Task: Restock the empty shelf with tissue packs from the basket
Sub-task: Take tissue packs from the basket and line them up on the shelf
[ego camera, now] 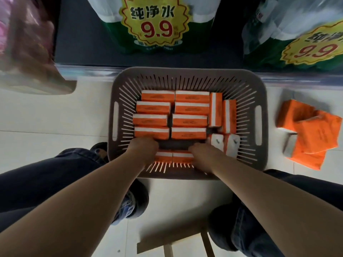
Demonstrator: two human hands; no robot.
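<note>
Basket [188, 74] sits on the floor [37, 112], its far edge against the front of the shelf [79, 43]. Tissue packs [191, 108] inside: two columns of four on edge across the left and middle. Two more stand turned along the right wall, and a couple in the near-right corner show white ends. The near row [173, 157] is two packs side by side against the near wall.

Left hand [143, 148] is down at the left end of that row, right hand [202, 152] at the right end. Both hands have fingers pointing down into the basket and hidden, so I can't tell whether they grip or just rest.

A loose pile [313, 130] of orange packs lies on the floor just right of the basket. The shelf carries a bottled water bundle [113, 32] with a 9.9 tag [156, 23], and a second bundle at its right end. Stool [157, 242] sits at the frame's bottom edge, between the legs.
</note>
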